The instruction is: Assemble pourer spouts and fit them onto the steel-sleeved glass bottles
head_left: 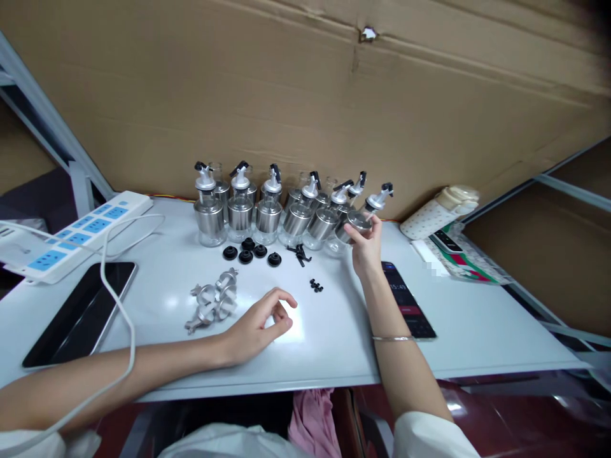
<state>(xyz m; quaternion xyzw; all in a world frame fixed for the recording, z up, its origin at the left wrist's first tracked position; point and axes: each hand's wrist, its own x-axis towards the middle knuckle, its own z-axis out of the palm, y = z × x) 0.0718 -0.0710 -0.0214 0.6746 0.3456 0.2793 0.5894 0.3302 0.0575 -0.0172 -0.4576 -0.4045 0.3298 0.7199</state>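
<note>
Left hand (261, 323) curls loosely, empty; right hand (367, 249) grips a bottle (358, 220), partly hiding it.

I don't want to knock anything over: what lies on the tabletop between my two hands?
A small cluster of tiny black pieces lies on the tabletop between the left hand and the right hand, in the head view.

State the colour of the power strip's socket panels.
Blue panels on a white power strip, best seen in the head view.
</note>
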